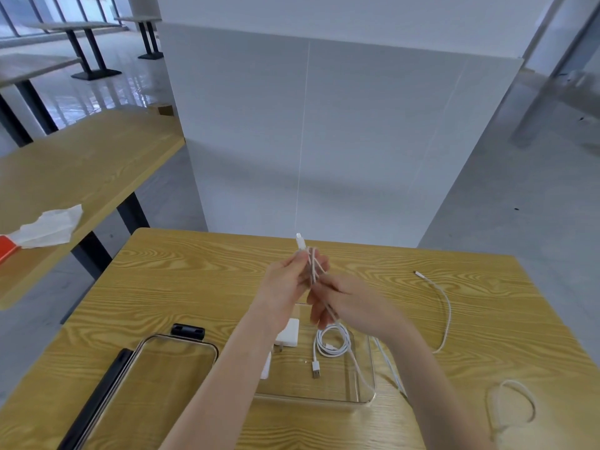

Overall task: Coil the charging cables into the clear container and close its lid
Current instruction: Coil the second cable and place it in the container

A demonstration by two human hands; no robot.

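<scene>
Above the table, my left hand (289,276) pinches several folded loops of a white charging cable (311,264), whose plug sticks up past my fingers. My right hand (344,302) grips the same cable just below, and its free length trails down over the clear container (367,396) to the table at the right. Inside the container lie a coiled white cable (334,344) with a USB plug and a white charger block (289,332). The clear lid (175,355) with black clips lies flat to the left of the container.
The wooden table (194,287) carries the cable's far end (444,306) curving at the right and a loop (516,404) at the front right. A white partition stands behind. On a second table at left sits crumpled white paper (48,227).
</scene>
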